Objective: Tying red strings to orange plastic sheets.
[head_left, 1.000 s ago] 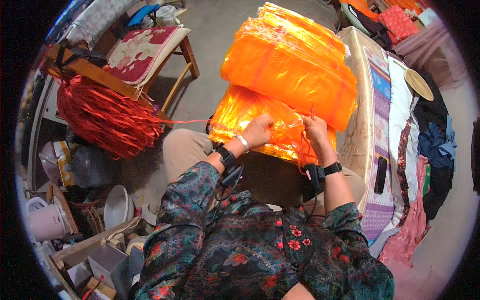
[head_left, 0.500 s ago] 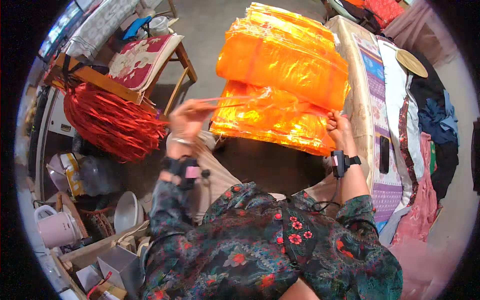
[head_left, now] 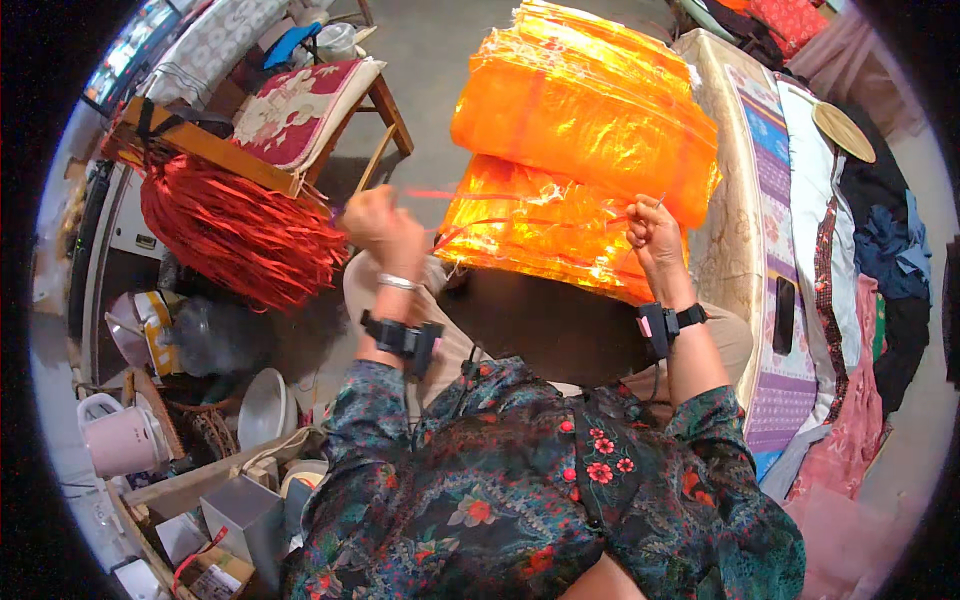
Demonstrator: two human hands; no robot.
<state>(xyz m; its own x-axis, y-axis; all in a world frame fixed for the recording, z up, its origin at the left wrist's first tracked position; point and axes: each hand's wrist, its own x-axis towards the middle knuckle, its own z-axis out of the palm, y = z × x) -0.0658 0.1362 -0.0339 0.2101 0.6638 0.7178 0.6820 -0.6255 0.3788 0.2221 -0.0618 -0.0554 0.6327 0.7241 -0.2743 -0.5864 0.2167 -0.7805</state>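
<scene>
A stack of shiny orange plastic sheets lies before me, with a lower fold hanging toward my knees. My left hand is closed in a fist at the stack's left, smeared by motion. From it a thin red strip stretches rightward across the orange plastic. At the right edge of the lower fold, my right hand is closed in a pinch. A small, thin, pale tip pokes up from its fingers. Whether the strip ends in that hand is hard to see.
On the left, a bundle of red strips hangs from a wooden chair with a patterned cushion. A cloth-covered bed edge runs along the right, with a phone on it. A box of odds and ends stands lower left.
My right hand has moved slightly left and turned more upright. The left fist has shifted a little, and the red strips have spread apart. The whole view has shifted slightly.
</scene>
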